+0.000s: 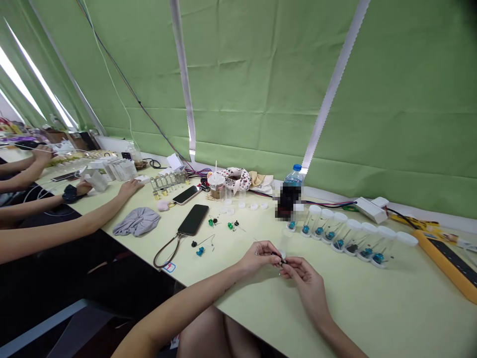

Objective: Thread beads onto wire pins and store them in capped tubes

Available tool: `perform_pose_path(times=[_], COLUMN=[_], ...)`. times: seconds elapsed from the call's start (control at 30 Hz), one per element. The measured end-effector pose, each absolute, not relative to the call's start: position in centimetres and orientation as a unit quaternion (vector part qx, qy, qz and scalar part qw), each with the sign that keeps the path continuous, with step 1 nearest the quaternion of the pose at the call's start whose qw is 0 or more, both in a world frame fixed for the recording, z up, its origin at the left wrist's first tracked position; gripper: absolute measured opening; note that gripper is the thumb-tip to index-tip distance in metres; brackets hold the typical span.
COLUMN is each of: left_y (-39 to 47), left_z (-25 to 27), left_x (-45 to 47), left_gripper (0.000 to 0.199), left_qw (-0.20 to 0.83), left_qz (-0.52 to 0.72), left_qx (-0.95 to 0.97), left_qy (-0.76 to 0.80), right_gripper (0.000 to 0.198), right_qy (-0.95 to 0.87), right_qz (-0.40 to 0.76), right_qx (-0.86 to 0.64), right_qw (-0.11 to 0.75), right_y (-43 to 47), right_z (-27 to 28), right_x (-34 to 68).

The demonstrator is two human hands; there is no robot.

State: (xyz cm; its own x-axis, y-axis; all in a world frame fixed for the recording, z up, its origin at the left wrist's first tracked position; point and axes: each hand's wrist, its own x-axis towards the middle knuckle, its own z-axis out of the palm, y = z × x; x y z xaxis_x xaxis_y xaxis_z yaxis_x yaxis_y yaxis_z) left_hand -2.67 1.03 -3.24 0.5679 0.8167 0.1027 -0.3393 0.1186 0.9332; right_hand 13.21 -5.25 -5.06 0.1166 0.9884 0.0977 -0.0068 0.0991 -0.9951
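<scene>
Pale table, capped tubes, left fingers and right fingers pinching small dark piece

Green curtains with slanting white strips fill the top of the frame; bright light shows through gaps at upper left. A long pale-yellow table runs from far left to lower right.
</scene>
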Motion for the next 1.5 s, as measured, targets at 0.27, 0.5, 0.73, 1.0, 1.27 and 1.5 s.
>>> perform_pose_path(times=[0.27, 0.5, 0.73, 1.0, 1.27, 1.5], left_y=[1.1, 1.0, 0.8, 0.7, 0.7, 0.9], left_z=[-3.3, -3.0, -2.7, -2.3, -2.8, -3.0], left_x=[-2.6, -2.6, -2.7, -2.7, -2.6, -2.5], left_gripper=[0.035, 0.038, 0.035, 0.038, 0.037, 0.039], left_qw=[0.714, 0.720, 0.725, 0.722, 0.705, 0.706], left_qz=[0.402, 0.403, 0.400, 0.392, 0.399, 0.393], left_qx=[0.523, 0.506, 0.509, 0.515, 0.524, 0.520], left_qy=[0.231, 0.251, 0.237, 0.245, 0.264, 0.276], right_gripper=[0.032, 0.037, 0.035, 0.036, 0.034, 0.036], right_qy=[-0.494, -0.506, -0.500, -0.501, -0.527, -0.506], right_qz=[0.441, 0.434, 0.447, 0.443, 0.410, 0.423], right_qx=[-0.503, -0.493, -0.498, -0.504, -0.504, -0.500], right_qw=[0.555, 0.559, 0.550, 0.546, 0.549, 0.561], right_y=[-5.4, -5.5, -5.5, -5.6, -5.5, -5.5], right_z=[-4.9, -4.7, -5.0, -4.5, -4.5, -4.7], right_x=[13.1, 12.9, 13.1, 13.1, 13.3, 13.1])
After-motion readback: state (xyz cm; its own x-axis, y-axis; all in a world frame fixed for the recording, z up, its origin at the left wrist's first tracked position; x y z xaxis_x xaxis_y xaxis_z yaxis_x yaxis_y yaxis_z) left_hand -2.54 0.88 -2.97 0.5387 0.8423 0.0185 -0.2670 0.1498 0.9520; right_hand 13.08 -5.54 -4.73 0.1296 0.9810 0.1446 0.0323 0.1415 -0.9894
